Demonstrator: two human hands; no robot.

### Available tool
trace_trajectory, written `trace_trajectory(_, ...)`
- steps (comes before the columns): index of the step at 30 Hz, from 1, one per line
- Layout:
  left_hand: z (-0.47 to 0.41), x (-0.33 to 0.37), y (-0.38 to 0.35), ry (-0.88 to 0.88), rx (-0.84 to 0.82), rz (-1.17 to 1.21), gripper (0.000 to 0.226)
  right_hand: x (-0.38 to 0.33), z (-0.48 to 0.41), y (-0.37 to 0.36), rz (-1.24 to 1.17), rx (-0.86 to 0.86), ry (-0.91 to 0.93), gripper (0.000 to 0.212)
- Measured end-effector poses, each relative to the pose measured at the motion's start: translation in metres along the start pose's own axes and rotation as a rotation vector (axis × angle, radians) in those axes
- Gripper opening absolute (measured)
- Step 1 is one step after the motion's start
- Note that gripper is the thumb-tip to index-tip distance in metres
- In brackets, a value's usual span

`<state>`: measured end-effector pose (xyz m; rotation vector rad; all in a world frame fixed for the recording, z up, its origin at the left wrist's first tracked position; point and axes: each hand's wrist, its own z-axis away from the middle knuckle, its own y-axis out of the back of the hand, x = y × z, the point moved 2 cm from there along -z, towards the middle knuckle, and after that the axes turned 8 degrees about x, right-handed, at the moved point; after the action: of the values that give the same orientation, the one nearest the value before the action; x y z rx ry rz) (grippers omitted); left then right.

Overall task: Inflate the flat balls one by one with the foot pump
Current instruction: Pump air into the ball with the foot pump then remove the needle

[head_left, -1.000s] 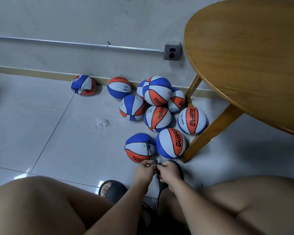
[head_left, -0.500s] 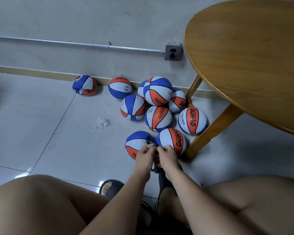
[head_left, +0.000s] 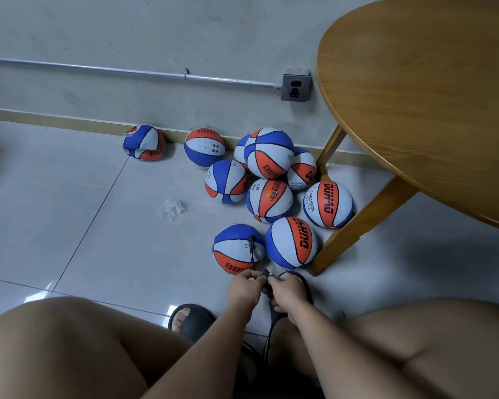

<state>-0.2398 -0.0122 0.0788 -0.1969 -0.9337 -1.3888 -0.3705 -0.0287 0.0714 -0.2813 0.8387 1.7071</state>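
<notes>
Hands: both meet low in the centre of the frame, between the bare knees, knuckles nearly touching.
Left hand (head_left: 245,286): fingers curled, tips pinching a small black fitting (head_left: 265,273) from its left side.
Right hand (head_left: 288,289): fingers curled too, pinching the same fitting from the right; the fingertips themselves are hidden behind the knuckles.
Hose (head_left: 252,256): thin and black, rising from the fitting over the near ball to a nozzle set in its upper face.
Near ball (head_left: 234,254): blue, white and orange, round, on the floor just above the hands at centre frame.
Neighbour ball (head_left: 291,243): touching the near ball's right side, beside the table leg (head_left: 357,226).
Pile of balls (head_left: 268,152): same colours, heaped against the wall above centre, one perched on the others.
Flat ball (head_left: 143,142): dented and folded in, alone by the skirting, left of the pile.
Pump body: hidden under the forearms at the bottom edge; cannot tell its position.
Table (head_left: 429,96): round, wooden, filling the upper right.
Wall: grey, with a metal pipe (head_left: 98,69) leading to a socket (head_left: 296,87).
Wrapper (head_left: 173,208): crumpled clear plastic on the tile, left of the balls.
Sandals: one black sandal (head_left: 193,322) shows toes, lower centre.
</notes>
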Motion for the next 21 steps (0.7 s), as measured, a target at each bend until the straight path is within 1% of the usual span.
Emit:
trace_trajectory(3, 0.0, -0.008, 0.0, 0.022, -0.01, -0.047, 0.006, 0.005, 0.0, 0.0, 0.021, -0.009, 0.007, 0.015)
trace_trajectory(5, 0.001, -0.009, 0.001, 0.02, -0.002, -0.019, 0.005, 0.001, 0.001, -0.002, 0.025, -0.007, 0.025, 0.016)
trace_trajectory(7, 0.003, 0.002, 0.003, -0.011, 0.002, 0.074, 0.008, -0.008, 0.0, -0.003, 0.017, 0.024, 0.071, 0.015)
trace_trajectory(9, 0.007, 0.023, 0.007, -0.067, 0.003, 0.184, 0.013, -0.025, -0.002, -0.002, -0.021, 0.084, 0.139, 0.023)
trace_trajectory(11, 0.012, 0.051, 0.012, -0.108, 0.001, 0.303, 0.019, -0.049, 0.004, 0.002, -0.093, 0.128, 0.199, 0.029)
trace_trajectory(13, 0.017, 0.072, 0.017, -0.124, -0.011, 0.401, 0.017, -0.069, 0.014, 0.006, -0.164, 0.146, 0.232, 0.028)
trace_trajectory(16, 0.024, 0.081, 0.019, -0.105, -0.037, 0.467, 0.016, -0.079, 0.023, 0.009, -0.218, 0.144, 0.23, 0.03)
trace_trajectory(19, 0.023, 0.07, 0.017, -0.067, -0.1, 0.463, 0.015, -0.072, 0.027, 0.011, -0.229, 0.109, 0.195, 0.02)
trace_trajectory(21, 0.019, 0.059, 0.017, -0.046, -0.107, 0.424, 0.014, -0.065, 0.028, 0.011, -0.223, 0.091, 0.174, 0.016)
